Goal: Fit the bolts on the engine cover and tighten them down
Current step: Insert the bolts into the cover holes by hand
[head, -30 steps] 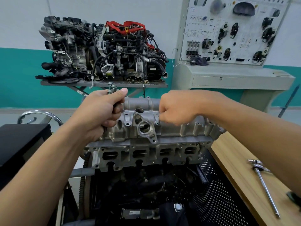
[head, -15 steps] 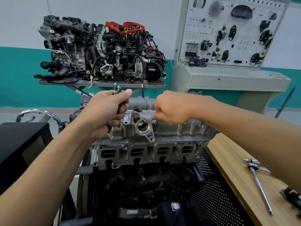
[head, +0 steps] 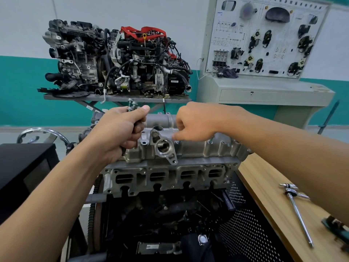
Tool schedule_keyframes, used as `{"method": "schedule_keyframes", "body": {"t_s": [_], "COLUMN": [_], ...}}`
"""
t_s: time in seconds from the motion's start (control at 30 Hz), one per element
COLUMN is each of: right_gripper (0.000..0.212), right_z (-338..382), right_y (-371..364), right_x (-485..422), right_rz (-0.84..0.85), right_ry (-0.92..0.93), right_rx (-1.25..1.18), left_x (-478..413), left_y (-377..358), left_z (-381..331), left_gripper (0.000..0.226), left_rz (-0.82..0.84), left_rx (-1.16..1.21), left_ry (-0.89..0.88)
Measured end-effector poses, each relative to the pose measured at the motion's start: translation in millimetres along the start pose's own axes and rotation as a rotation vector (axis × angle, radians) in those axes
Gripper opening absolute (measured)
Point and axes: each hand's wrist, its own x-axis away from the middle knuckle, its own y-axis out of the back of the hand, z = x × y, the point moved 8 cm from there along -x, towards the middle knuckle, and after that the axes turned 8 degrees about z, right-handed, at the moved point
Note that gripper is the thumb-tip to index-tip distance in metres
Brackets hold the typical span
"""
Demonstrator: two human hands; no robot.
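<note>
Early days: one bolt [head: 212, 138] is stood in the engine cover [head: 190, 149], and the remaining bolts [head: 132, 107] are gripped in the left hand [head: 120, 133]. The right hand [head: 194, 123] is curled above it, contents can't be told. Ratchet [head: 299, 214] likely untouched.

Only the heads of the bolts [head: 132, 106] clear my left hand [head: 120, 133], at twelve o'clock of the fist. The shanks are buried in the grip, and I cannot count them. My right hand [head: 194, 125] masks part of the engine cover [head: 198, 150]; whether its curled fingertips [head: 175, 137] pinch anything, I cannot tell. At four o'clock, on the counter [head: 268, 201], a green tool [head: 338, 230] is cut by the picture's edge. At nine o'clock a black cabinet [head: 24, 167] runs out of view. Lettering on the display board [head: 264, 38], at one o'clock, is too small to read.
</note>
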Motion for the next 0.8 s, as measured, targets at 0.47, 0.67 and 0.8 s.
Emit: {"method": "schedule_keyframes", "body": {"t_s": [0.47,0.67,0.8], "right_gripper": [0.067,0.031,0.025], "right_z": [-7.3,45.6,59.2], "right_y": [18.4,52.6,57.5], "right_x": [-5.1,-2.4,-5.6], "right_rz": [-0.185,-0.221,-0.249], "right_ry": [-0.118,0.286,0.33], "right_rx": [-0.133,-0.581,-0.607], "left_x": [0.6,4.7,9.9], "left_y": [-0.8,2.0,13.0], "left_z": [9.5,8.6,8.7], "left_gripper": [0.032,0.045,0.051], "left_rz": [0.039,0.058,0.021], "left_rx": [0.021,0.14,0.166], "left_ry": [0.002,-0.039,-0.047]}}
